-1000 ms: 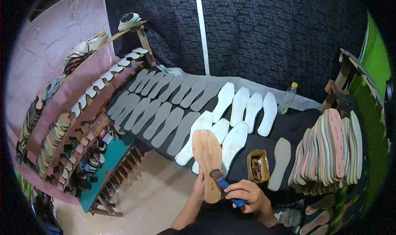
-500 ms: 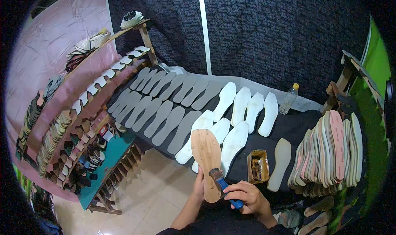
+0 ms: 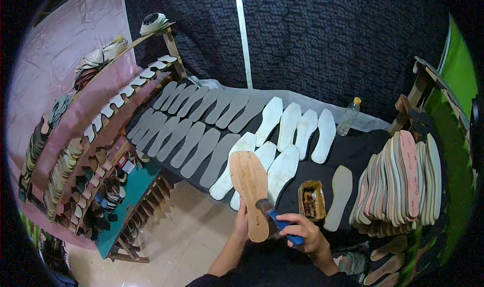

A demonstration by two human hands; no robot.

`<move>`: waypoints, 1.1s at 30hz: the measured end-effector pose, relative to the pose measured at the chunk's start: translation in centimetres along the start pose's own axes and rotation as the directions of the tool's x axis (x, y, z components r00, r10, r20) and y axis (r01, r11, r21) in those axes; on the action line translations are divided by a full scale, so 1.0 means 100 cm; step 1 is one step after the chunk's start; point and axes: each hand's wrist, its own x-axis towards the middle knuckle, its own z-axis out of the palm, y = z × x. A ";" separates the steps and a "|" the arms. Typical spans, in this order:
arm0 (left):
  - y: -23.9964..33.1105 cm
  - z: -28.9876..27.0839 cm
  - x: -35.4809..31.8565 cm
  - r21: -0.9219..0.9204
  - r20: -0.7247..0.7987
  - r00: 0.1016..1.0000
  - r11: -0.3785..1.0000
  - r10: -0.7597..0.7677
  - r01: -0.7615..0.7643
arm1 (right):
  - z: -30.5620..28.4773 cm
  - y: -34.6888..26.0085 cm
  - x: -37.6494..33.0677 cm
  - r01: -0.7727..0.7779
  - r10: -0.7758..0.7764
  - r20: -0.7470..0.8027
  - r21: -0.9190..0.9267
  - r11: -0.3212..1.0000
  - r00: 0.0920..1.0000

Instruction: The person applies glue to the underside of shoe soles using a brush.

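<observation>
I remotely observe the left hand [image 3: 242, 221] grasping a smooth, waisted tan sole [image 3: 248, 176], held up near the black-draped tabletop [image 3: 363, 148]; the right hand [image 3: 306, 236] grips a blue-handled brush [image 3: 275, 218], its stubby dark bristles [image 3: 263, 204] at the sole's narrow part. Further out: white soles [image 3: 281, 171], two rows of matte grey soles [image 3: 199, 155], a dark-smeared rectangular tray [image 3: 319, 198], a clear yellow-capped bottle [image 3: 348, 119].

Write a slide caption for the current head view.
Left hand holding a tan sole, right hand holding a blue-handled brush at its edge, near grey soles and white soles.
</observation>
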 end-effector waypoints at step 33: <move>0.018 0.014 0.000 0.092 0.041 0.999 0.996 -0.007 0.003 | -0.006 0.006 0.014 0.112 -0.118 -0.217 -0.038 0.993 0.969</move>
